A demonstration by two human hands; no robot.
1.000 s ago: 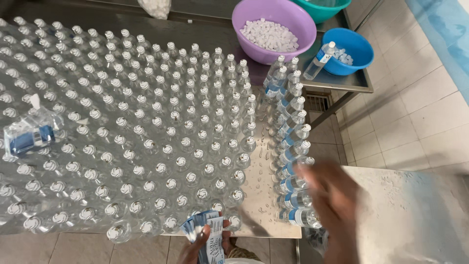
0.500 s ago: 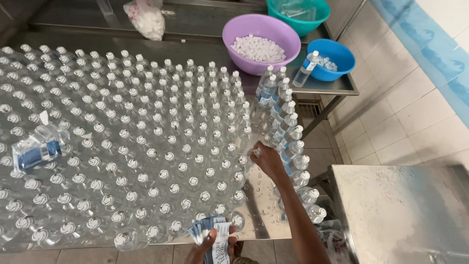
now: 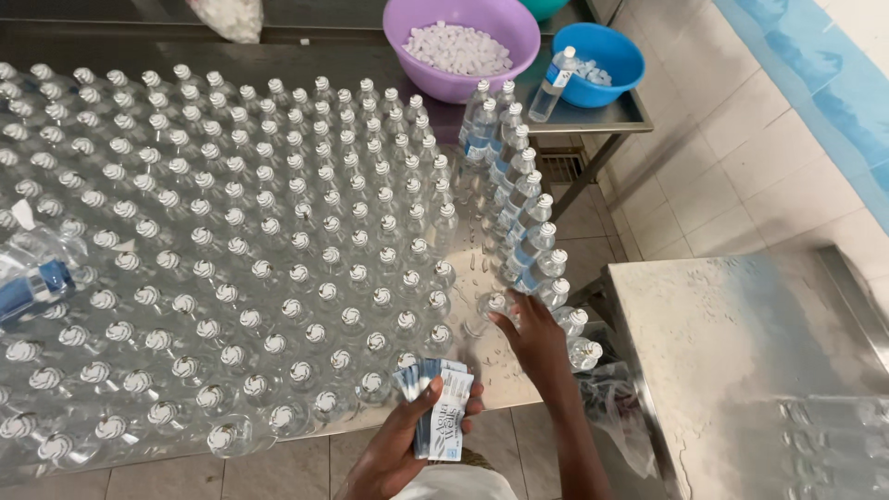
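At the bottom centre of the frame the person's left hand (image 3: 400, 443) has its grip closed around a fanned stack of blue and white labels (image 3: 435, 407), thumb on top and fingers underneath, held just off the near edge of the steel bench (image 3: 505, 384). To its right, slightly higher, the right hand (image 3: 532, 335) reaches onto the bench; its fingertips (image 3: 500, 319) touch an unlabelled clear bottle (image 3: 489, 308) standing at the right edge of the crowd, the fingers closing loosely about it, though whether they fully clasp it cannot be told.

The bench fills the left and centre of the frame, packed with rows of capped clear bottles (image 3: 231, 231) seen from above. Along their right flank a curved line of bottles with blue labels (image 3: 519, 208) runs from the upper centre down toward the right hand. At the far left edge a bundle of blue-labelled bottles in clear wrap (image 3: 37, 273) lies on top of the standing ones.

At the top of the frame, a purple basin (image 3: 482, 79) holds white caps (image 3: 458, 46), and just right of it a blue bowl (image 3: 616, 60) holds a tilted bottle and a few caps. A second steel surface (image 3: 741, 361) occupies the lower right, and pale floor tiles (image 3: 741, 157) show in the upper right.
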